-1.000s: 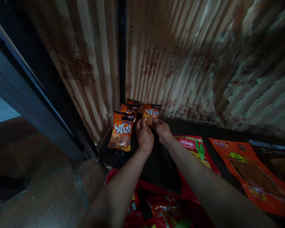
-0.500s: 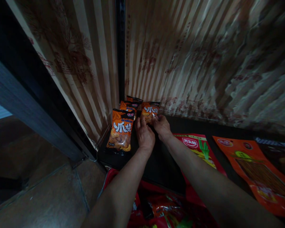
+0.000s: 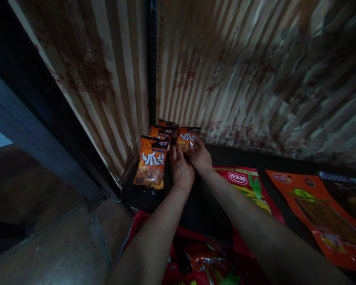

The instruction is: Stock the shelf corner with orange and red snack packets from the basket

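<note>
Down nearest the body, a red container [image 3: 138, 217] has packets [image 3: 206, 257] inside it, below the edge of the black shelf [image 3: 195, 206]. Over the shelf, the left hand [image 3: 182, 170] has its fingers slightly curled at the lower left of an orange snack bag [image 3: 186, 138]; whether that grip truly clasps it, I cannot tell. The right hand [image 3: 202, 157] has a partly closed grip on the bag's right edge. The work in hand looks like settling this bag, which sits near the back of the shelf, label outward, before the patterned wall covering [image 3: 213, 79]. A front bag [image 3: 150, 164] and the bags behind it [image 3: 160, 132] are close by on the left; a red packet [image 3: 249, 184] and a flat orange pouch [image 3: 323, 217] lie off to the right. Any adjustment would call for a light touch, as the neighbours are close and could be nudged. Compared with half a second ago, the right fingers reach higher along the bag's side, while the left hand and the front bag have hardly shifted.
</note>
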A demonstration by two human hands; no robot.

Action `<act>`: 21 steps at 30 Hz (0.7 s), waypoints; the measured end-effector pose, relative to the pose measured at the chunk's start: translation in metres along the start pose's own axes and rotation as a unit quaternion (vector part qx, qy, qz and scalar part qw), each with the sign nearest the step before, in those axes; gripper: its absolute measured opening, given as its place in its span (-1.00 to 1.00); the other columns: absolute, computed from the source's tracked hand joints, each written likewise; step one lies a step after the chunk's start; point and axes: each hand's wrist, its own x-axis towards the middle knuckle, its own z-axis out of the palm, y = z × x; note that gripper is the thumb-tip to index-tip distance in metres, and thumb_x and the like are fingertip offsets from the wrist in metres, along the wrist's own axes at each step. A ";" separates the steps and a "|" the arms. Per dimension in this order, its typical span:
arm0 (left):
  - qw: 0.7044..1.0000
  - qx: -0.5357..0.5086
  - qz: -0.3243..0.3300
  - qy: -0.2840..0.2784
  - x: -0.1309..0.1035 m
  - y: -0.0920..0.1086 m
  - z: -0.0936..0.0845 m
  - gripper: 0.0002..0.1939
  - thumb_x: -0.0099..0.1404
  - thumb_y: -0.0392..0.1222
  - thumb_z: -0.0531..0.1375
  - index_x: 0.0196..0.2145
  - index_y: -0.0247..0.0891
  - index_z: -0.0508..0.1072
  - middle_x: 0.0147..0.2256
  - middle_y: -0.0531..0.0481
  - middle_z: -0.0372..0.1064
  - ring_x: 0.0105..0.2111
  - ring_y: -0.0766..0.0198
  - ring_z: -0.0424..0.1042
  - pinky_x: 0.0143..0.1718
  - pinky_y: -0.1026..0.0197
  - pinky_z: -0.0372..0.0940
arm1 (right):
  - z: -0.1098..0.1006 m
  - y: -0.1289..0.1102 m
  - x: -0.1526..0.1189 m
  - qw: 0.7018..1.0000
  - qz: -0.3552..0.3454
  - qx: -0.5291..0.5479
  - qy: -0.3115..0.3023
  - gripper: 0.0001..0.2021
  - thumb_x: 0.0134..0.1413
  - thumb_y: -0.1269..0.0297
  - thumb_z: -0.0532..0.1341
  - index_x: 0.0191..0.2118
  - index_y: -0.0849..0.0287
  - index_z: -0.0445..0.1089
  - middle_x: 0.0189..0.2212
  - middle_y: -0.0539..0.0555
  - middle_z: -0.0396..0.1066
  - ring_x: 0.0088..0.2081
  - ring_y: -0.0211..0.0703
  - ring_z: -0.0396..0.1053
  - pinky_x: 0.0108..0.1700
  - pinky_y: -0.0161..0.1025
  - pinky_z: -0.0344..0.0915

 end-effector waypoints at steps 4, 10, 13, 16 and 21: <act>1.000 0.006 0.004 -0.006 0.000 0.002 -0.001 -0.45 0.25 -0.35 0.00 0.20 -0.48 0.19 0.27 -0.29 0.01 0.30 0.10 -0.06 0.30 0.11 -0.08 | -0.004 -0.003 0.000 0.999 0.014 -0.030 -0.012 -0.51 0.18 0.22 0.04 0.21 0.22 0.13 -0.06 0.29 0.43 -0.05 0.07 0.43 -0.04 -0.06 0.31; 1.000 0.003 -0.001 0.003 0.000 0.001 0.000 -0.46 0.24 -0.36 0.01 0.19 -0.41 0.23 0.26 -0.25 0.05 0.29 0.11 -0.03 0.29 0.09 -0.03 | -0.007 -0.007 -0.005 0.998 0.028 -0.045 -0.022 -0.52 0.17 0.18 0.01 0.20 0.17 0.15 -0.06 0.28 0.40 -0.03 0.11 0.40 -0.06 -0.02 0.31; 1.000 0.015 0.002 0.007 -0.001 0.000 0.001 -0.49 0.26 -0.37 -0.01 0.17 -0.42 0.25 0.25 -0.26 0.07 0.28 0.11 0.00 0.28 0.08 -0.01 | -0.009 -0.008 -0.011 0.998 0.021 -0.058 0.031 -0.53 0.17 0.16 0.00 0.16 0.23 0.20 -0.03 0.36 0.34 0.02 0.20 0.32 -0.03 0.06 0.28; 1.000 0.024 0.004 0.005 -0.001 0.000 0.001 -0.51 0.29 -0.32 0.00 0.16 -0.46 0.26 0.24 -0.26 0.09 0.28 0.10 0.01 0.28 0.10 -0.01 | -0.011 -0.008 -0.012 0.988 -0.079 -0.068 0.110 -0.51 0.15 0.20 0.01 0.17 0.29 0.17 0.13 0.41 0.18 0.13 0.27 0.17 0.04 0.13 0.22; 0.999 0.032 0.038 0.010 0.003 -0.001 0.002 -0.53 0.30 -0.26 0.03 0.16 -0.32 0.28 0.21 -0.20 0.16 0.27 0.12 0.05 0.28 0.05 -0.02 | -0.004 -0.026 0.009 0.956 -0.255 -0.106 0.101 -0.52 0.14 0.32 -0.01 0.18 0.29 0.19 0.25 0.29 0.08 0.27 0.13 -0.01 0.21 0.07 0.06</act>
